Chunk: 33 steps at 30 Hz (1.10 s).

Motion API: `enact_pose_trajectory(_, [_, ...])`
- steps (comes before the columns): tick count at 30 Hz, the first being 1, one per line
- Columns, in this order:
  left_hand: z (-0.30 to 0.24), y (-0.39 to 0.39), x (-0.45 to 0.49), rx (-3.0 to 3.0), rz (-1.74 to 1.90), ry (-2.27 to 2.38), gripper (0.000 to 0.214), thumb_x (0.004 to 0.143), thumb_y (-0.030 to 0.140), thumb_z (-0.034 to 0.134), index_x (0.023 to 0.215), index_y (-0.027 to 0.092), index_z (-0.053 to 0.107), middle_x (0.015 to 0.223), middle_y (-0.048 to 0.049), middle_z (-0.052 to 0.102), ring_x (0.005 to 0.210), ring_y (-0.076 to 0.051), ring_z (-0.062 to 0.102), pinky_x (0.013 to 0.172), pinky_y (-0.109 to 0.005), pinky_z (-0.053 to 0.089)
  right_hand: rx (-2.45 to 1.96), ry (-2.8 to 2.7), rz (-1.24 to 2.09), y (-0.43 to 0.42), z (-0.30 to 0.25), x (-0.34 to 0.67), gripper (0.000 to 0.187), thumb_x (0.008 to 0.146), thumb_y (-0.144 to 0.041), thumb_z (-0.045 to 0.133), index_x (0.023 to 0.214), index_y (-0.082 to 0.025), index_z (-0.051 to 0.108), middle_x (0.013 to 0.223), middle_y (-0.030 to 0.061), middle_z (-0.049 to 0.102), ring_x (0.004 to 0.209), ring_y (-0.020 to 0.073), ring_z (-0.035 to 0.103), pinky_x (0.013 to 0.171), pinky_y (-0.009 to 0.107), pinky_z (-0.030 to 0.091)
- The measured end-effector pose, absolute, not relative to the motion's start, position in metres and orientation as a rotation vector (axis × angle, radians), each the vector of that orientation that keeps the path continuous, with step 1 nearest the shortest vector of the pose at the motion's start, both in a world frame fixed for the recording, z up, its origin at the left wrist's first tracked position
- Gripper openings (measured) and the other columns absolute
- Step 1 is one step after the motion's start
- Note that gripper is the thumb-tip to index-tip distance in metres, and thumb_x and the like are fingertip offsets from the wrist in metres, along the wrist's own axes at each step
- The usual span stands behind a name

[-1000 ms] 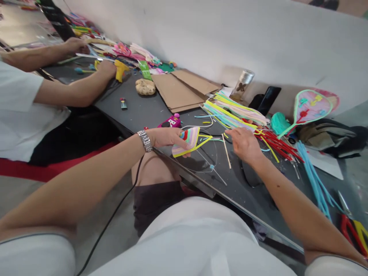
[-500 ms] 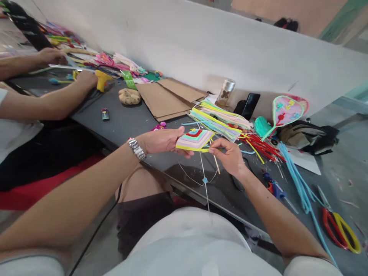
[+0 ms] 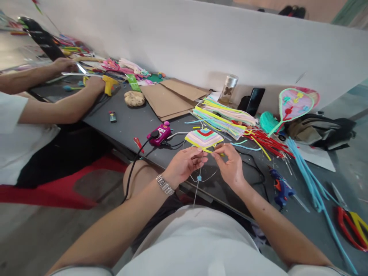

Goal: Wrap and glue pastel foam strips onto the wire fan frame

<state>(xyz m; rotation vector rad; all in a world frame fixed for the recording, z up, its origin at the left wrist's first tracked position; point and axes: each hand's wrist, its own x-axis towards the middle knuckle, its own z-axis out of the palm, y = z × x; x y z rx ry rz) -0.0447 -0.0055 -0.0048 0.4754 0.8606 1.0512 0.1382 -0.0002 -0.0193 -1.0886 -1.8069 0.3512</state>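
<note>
Striped woven diamond [image 3: 204, 138] is being held over the front edge of the surface [image 3: 129, 128], clamped by the fingers [image 3: 220, 150] of the left hand [image 3: 184, 165] and right hand [image 3: 230, 168]; its upper part is being shown wound with strips, with lower spokes [image 3: 197, 191] left bare.

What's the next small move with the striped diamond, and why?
Probably steady the thin strand against the striped diamond first. The left hand and right hand both hold the diamond's lower edge, while the strand hangs loose below it with a small blue piece on it, so it could likely swing or snag.
</note>
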Motion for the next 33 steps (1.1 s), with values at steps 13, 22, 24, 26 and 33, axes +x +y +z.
enact_pose_trajectory(13, [-0.009, -0.009, -0.052, 0.59, 1.067, 0.843, 0.028, 0.069, 0.03, 0.088, 0.084, 0.011, 0.073, 0.077, -0.0041, 0.074, 0.065, -0.011, 0.069, 0.064, -0.02, 0.053, -0.859, -2.257, -0.431, -0.008, -0.008, 0.135, 0.015, 0.097, -0.016, 0.061, 0.104, -0.026, 0.07, 0.098, 0.0018, 0.077, 0.104, 0.0211, 0.062, 0.093, 0.043, 0.034])
enact_pose_trajectory(22, [-0.015, -0.011, -0.058, 0.624, 1.085, 0.841, 0.03, 0.073, 0.035, 0.086, 0.083, 0.011, 0.071, 0.08, -0.0043, 0.072, 0.067, -0.011, 0.068, 0.069, -0.022, 0.053, -0.782, -2.34, -0.285, -0.006, -0.001, 0.132, 0.019, 0.098, -0.012, 0.056, 0.102, -0.023, 0.072, 0.096, 0.0021, 0.077, 0.099, 0.0199, 0.06, 0.092, 0.04, 0.036])
enact_pose_trajectory(24, [-0.016, -0.012, -0.058, 0.63, 1.09, 0.848, 0.029, 0.07, 0.031, 0.088, 0.08, 0.011, 0.071, 0.079, -0.0041, 0.071, 0.067, -0.011, 0.068, 0.069, -0.022, 0.053, -0.809, -2.358, -0.287, -0.007, -0.002, 0.131, 0.019, 0.098, -0.013, 0.057, 0.102, -0.024, 0.072, 0.095, 0.0016, 0.077, 0.098, 0.0197, 0.06, 0.091, 0.04, 0.035])
enact_pose_trajectory(26, [-0.016, -0.012, -0.058, 0.632, 1.088, 0.865, 0.028, 0.067, 0.029, 0.09, 0.077, 0.01, 0.072, 0.077, -0.0038, 0.071, 0.065, -0.01, 0.067, 0.069, -0.021, 0.053, -0.829, -2.35, -0.313, -0.007, -0.003, 0.131, 0.018, 0.098, -0.014, 0.059, 0.102, -0.025, 0.072, 0.093, 0.0014, 0.077, 0.097, 0.0197, 0.059, 0.089, 0.04, 0.034])
enact_pose_trajectory(33, [-0.014, -0.012, -0.059, 0.636, 1.053, 0.916, 0.03, 0.06, 0.028, 0.093, 0.075, 0.011, 0.073, 0.076, -0.0038, 0.072, 0.064, -0.01, 0.066, 0.071, -0.025, 0.055, -0.829, -2.342, -0.407, -0.011, -0.005, 0.132, 0.015, 0.097, -0.014, 0.058, 0.102, -0.023, 0.069, 0.095, 0.0021, 0.077, 0.095, 0.02, 0.059, 0.087, 0.041, 0.033])
